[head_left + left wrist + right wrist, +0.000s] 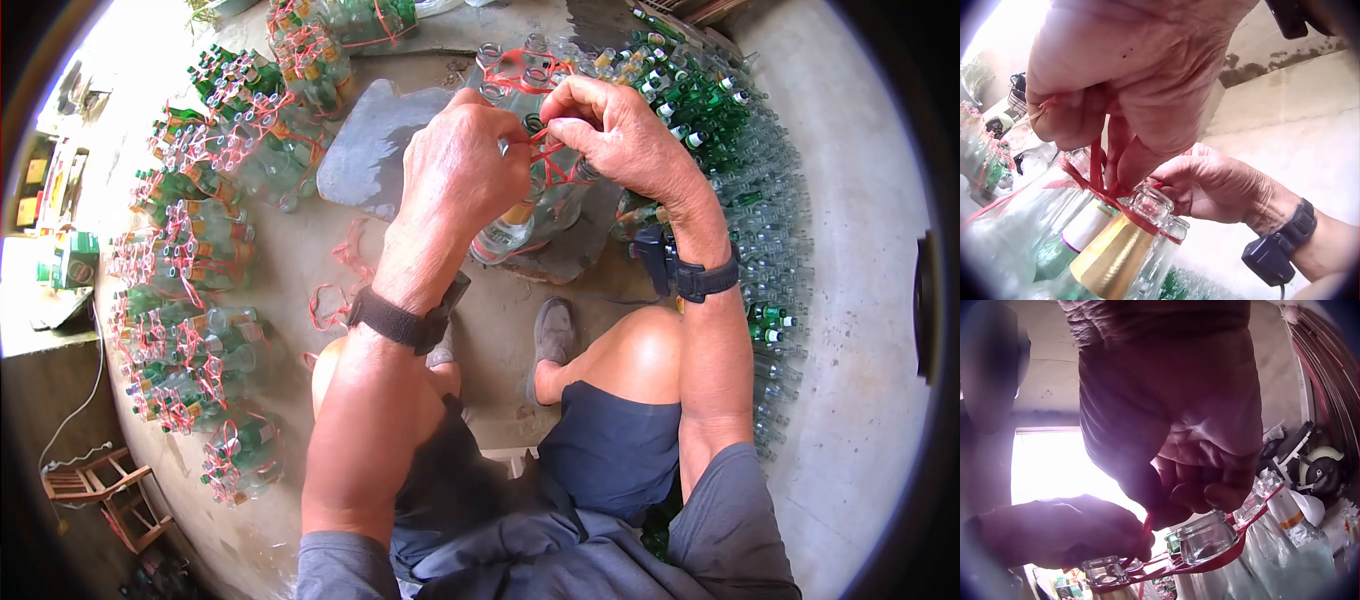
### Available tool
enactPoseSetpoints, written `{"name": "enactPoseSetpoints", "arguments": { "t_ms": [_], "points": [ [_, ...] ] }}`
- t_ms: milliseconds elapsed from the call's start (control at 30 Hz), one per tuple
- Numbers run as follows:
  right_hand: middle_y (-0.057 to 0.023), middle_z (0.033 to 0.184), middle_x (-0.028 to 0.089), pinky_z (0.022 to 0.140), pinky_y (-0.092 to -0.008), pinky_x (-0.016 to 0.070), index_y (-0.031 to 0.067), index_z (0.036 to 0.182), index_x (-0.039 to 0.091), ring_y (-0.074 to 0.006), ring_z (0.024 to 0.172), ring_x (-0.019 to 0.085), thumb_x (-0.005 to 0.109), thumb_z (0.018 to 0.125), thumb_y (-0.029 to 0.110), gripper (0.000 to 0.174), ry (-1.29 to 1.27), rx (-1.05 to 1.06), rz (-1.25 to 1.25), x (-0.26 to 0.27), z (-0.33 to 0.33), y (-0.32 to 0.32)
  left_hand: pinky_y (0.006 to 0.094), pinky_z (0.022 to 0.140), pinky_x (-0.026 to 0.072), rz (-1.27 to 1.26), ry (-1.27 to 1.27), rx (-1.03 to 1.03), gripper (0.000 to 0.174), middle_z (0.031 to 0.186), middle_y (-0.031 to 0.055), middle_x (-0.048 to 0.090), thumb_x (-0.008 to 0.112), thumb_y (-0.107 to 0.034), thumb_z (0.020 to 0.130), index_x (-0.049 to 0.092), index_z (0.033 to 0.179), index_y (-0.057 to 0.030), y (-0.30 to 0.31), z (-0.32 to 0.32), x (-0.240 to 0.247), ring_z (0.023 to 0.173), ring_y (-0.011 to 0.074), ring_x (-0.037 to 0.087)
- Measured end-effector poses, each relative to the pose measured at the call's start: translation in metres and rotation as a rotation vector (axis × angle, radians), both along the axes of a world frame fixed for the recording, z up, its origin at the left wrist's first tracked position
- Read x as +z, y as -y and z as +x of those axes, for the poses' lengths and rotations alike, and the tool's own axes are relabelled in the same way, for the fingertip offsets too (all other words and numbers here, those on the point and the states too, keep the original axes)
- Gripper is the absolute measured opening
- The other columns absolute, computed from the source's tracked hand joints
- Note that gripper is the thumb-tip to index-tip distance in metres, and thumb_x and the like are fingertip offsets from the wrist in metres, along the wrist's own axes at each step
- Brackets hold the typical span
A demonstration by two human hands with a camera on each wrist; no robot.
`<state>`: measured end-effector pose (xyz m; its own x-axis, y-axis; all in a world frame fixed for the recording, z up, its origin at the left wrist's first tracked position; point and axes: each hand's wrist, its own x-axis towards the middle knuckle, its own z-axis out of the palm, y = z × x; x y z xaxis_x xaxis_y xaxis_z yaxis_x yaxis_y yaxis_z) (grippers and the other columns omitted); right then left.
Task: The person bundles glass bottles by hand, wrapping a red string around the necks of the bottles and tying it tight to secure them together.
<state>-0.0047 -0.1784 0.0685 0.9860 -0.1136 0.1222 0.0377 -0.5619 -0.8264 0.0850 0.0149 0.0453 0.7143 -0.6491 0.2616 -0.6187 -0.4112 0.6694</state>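
Red plastic twine (1094,187) runs round the necks of a cluster of glass bottles (505,235); one bottle has a gold label (1113,253). My left hand (468,160) pinches a strand of the twine just above the necks, its fingers curled. Close beside it, my right hand (625,135) pinches the twine between thumb and forefinger, seen also over a clear bottle mouth (1207,537) in the right wrist view. The bottles stand upright on a low stone block (560,262).
Red-tied bundles of bottles (215,250) stand along the left. Many loose green and clear bottles (740,190) fill the right side by the wall. A grey slab (375,150) lies behind my left forearm, with loose twine (330,300) on the floor.
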Motion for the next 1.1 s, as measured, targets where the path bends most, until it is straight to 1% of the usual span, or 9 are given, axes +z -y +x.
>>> {"name": "enactPoseSetpoints", "arguments": {
  "t_ms": [133,200,233,300,400,500,700,867,1100],
  "points": [
    [-0.0115,0.090,0.076,0.071,-0.0382,0.0606,0.0010,0.107,0.072,-0.0182,0.080,0.075,0.067,0.097,0.010,0.014,-0.012,-0.011,-0.212,0.005,-0.001,-0.001,0.0452,0.083,0.0580,0.031,0.029,0.021,0.019,0.102,0.0138,0.073,0.075,-0.023,0.087,0.083,0.094,-0.0071,0.003,0.002,0.000,0.089,0.0340,0.074],
    [-0.0177,0.091,0.076,0.075,-0.0428,0.0606,0.0021,0.103,0.072,-0.0290,0.082,0.077,0.069,0.094,0.011,0.013,-0.003,-0.049,-0.276,0.004,-0.001,-0.004,0.0476,0.082,0.0591,0.028,0.058,0.025,0.017,0.102,0.0161,0.074,0.072,-0.020,0.087,0.083,0.093,-0.0079,0.005,0.000,-0.001,0.089,0.0379,0.074],
    [-0.0177,0.091,0.076,0.075,-0.0428,0.0606,0.0021,0.103,0.072,-0.0290,0.082,0.077,0.069,0.094,0.011,0.013,-0.002,-0.050,-0.276,0.002,-0.001,-0.004,0.0501,0.081,0.0602,0.027,0.085,0.029,0.016,0.102,0.0185,0.074,0.070,-0.018,0.087,0.083,0.091,-0.0087,0.005,-0.001,-0.001,0.090,0.0418,0.074],
    [-0.0197,0.094,0.076,0.078,-0.0466,0.0601,0.0034,0.101,0.072,-0.0386,0.086,0.075,0.070,0.092,0.012,0.012,0.172,-0.034,-0.459,-0.004,0.001,-0.004,0.0505,0.080,0.0602,0.023,0.132,0.028,0.016,0.100,0.0182,0.074,0.070,-0.018,0.087,0.082,0.090,-0.0075,0.005,-0.003,-0.002,0.088,0.0419,0.075],
    [-0.0200,0.093,0.075,0.080,-0.0501,0.0597,0.0033,0.100,0.071,-0.0433,0.090,0.073,0.070,0.091,0.012,0.013,0.210,-0.040,-0.553,-0.007,0.002,-0.005,0.0499,0.079,0.0592,0.049,0.193,0.033,0.017,0.098,0.0158,0.073,0.070,-0.020,0.089,0.080,0.089,-0.0064,0.007,-0.004,-0.004,0.088,0.0402,0.074],
    [-0.0194,0.093,0.074,0.082,-0.0506,0.0600,0.0030,0.103,0.071,-0.0415,0.092,0.073,0.070,0.091,0.011,0.014,0.221,-0.125,-0.673,-0.011,0.002,-0.010,0.0490,0.079,0.0584,0.074,0.226,0.041,0.018,0.097,0.0135,0.073,0.070,-0.022,0.090,0.079,0.090,-0.0062,0.007,-0.007,-0.005,0.088,0.0387,0.073],
    [-0.0152,0.095,0.071,0.085,-0.0475,0.0605,0.0049,0.103,0.071,-0.0360,0.097,0.072,0.072,0.092,0.010,0.013,0.365,-0.084,-0.799,-0.021,0.000,-0.008,0.0490,0.078,0.0587,0.071,0.254,0.031,0.018,0.095,0.0135,0.073,0.071,-0.023,0.089,0.079,0.089,-0.0059,0.008,-0.006,-0.004,0.086,0.0390,0.073],
    [-0.0136,0.093,0.069,0.084,-0.0467,0.0599,0.0061,0.102,0.071,-0.0347,0.095,0.071,0.073,0.091,0.010,0.012,0.445,-0.089,-0.799,-0.028,0.003,-0.006,0.0491,0.078,0.0589,0.092,0.268,0.032,0.019,0.096,0.0151,0.074,0.072,-0.024,0.087,0.079,0.089,-0.0064,0.011,-0.004,-0.005,0.087,0.0394,0.073],
    [-0.0136,0.091,0.068,0.083,-0.0461,0.0593,0.0060,0.097,0.069,-0.0346,0.092,0.070,0.073,0.090,0.009,0.009,0.435,-0.099,-0.791,-0.027,0.008,-0.008,0.0512,0.078,0.0593,0.115,0.278,0.079,0.022,0.086,0.0190,0.075,0.070,-0.026,0.088,0.080,0.092,-0.0077,0.018,-0.003,-0.006,0.085,0.0413,0.074]
  ]
}}
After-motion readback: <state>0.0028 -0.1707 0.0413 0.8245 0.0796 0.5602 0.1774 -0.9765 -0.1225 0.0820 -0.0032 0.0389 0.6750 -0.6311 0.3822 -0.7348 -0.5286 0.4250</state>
